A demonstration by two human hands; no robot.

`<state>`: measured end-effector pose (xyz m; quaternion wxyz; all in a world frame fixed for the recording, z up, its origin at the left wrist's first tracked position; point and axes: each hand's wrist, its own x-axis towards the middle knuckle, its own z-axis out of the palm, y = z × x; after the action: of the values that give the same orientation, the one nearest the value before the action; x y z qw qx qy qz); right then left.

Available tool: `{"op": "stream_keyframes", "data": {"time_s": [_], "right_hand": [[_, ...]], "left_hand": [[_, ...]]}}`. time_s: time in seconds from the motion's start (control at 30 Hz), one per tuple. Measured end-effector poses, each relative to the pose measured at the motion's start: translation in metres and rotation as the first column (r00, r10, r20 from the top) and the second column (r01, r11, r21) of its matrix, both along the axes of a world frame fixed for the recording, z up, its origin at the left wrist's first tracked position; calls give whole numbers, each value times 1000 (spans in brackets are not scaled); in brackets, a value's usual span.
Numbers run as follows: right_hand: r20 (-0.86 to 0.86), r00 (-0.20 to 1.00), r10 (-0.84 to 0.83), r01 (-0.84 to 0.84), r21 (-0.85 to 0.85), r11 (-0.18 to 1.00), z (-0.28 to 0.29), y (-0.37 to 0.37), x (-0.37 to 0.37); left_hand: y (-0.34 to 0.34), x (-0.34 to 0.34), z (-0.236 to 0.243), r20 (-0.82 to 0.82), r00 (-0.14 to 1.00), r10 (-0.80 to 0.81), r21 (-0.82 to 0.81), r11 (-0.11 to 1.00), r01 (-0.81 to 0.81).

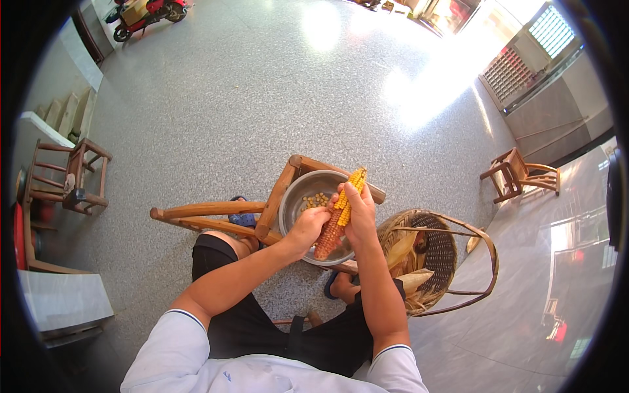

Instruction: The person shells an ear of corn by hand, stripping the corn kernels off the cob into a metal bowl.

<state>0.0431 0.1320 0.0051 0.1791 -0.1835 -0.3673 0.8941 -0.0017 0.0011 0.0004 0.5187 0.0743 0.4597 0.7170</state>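
Observation:
Above a metal bowl (288,208), both hands grip a partly shelled ear of corn (354,180). Yellow kernels cover its far end and right side, while its near, left part is bare reddish cob (329,238). My left hand (309,228) is closed at the cob's left side, with the thumb and fingers against it. My right hand (361,213) wraps round the ear from the right, its thumb lying near the far end. Loose yellow kernels (316,200) lie in the bowl. Whether a second cob is pressed against the ear I cannot tell.
The bowl sits on an overturned wooden chair (278,196). Close on the right stands a wicker basket (440,262) with a tall handle, holding corn husks (407,252). Wooden chairs stand at the left (85,173) and right (517,173); a red scooter (147,16) is far left.

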Motion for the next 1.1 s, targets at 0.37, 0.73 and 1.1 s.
{"op": "stream_keyframes", "data": {"time_s": [0.37,0.73,1.1], "right_hand": [[188,958,-216,200,99,975,11,-4,-3],[103,979,-176,171,56,984,5,2,-1],[140,982,-131,108,158,981,2,0,-1]], "left_hand": [[0,2,1,-264,961,-78,-109,993,51],[-1,2,-1,-276,959,-62,-46,998,52],[-2,0,3,-17,999,-44,-10,999,44]]}}
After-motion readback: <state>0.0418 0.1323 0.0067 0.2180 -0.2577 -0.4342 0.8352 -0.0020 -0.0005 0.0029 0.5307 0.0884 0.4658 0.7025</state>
